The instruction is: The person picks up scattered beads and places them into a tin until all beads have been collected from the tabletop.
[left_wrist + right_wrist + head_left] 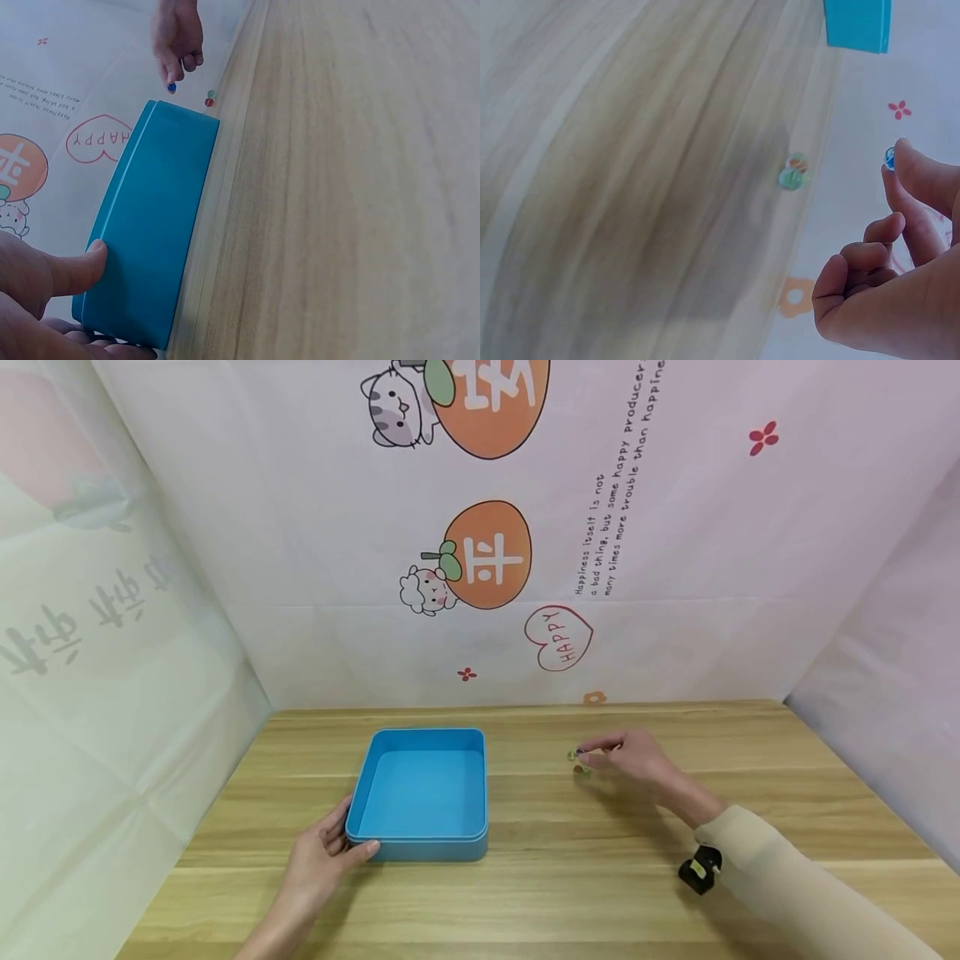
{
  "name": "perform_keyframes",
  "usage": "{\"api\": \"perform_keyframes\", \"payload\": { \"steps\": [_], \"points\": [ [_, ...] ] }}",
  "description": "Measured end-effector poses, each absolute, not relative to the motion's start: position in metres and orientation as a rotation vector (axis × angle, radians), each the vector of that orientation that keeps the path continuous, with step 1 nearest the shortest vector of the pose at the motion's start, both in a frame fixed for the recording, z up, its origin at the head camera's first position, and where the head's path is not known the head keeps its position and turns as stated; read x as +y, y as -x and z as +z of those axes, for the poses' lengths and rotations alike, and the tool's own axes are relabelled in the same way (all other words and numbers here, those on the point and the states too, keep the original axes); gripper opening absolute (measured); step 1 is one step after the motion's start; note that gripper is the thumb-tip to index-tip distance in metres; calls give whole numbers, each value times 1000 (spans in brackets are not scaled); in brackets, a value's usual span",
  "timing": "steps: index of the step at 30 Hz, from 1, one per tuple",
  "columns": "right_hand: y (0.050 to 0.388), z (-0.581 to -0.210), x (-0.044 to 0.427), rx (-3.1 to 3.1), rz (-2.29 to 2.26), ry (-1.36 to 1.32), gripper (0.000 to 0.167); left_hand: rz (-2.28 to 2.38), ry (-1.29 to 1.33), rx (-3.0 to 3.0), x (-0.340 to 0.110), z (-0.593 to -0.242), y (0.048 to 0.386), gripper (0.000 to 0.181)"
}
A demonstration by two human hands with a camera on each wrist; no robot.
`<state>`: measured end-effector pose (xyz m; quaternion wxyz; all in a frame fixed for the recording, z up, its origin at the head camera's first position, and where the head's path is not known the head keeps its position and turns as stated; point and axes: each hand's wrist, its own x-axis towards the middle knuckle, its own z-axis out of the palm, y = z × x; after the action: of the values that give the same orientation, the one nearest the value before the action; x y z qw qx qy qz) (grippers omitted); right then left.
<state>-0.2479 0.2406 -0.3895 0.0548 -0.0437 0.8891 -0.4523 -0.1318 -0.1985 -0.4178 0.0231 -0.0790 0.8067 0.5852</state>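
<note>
A blue square open-topped box (423, 849) sits on the table, nothing visible inside. My left hand (318, 857) grips its near left corner, the thumb (79, 270) on the front wall and the fingers round the side. To the right of the box, my right hand (633, 764) pinches a small blue glass marble (889, 158) between thumb and index finger, above the table. Below and beside that hand, a green marble (790, 178) and an orange-brown marble (797, 163) lie close together on the tabletop.
The wood-grain table (540, 893) meets a printed cloth backdrop (337, 652) at its far edge. Cloth also hangs along the left and right sides. A black device (701, 870) is worn at my right wrist.
</note>
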Motion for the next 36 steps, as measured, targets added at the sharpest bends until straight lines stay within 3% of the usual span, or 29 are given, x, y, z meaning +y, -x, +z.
{"api": "perform_keyframes", "payload": {
  "steps": [36],
  "points": [
    [244,-358,154,2609,-1447,322,20,1804,251,2503,-199,-418,132,88]
  ]
}}
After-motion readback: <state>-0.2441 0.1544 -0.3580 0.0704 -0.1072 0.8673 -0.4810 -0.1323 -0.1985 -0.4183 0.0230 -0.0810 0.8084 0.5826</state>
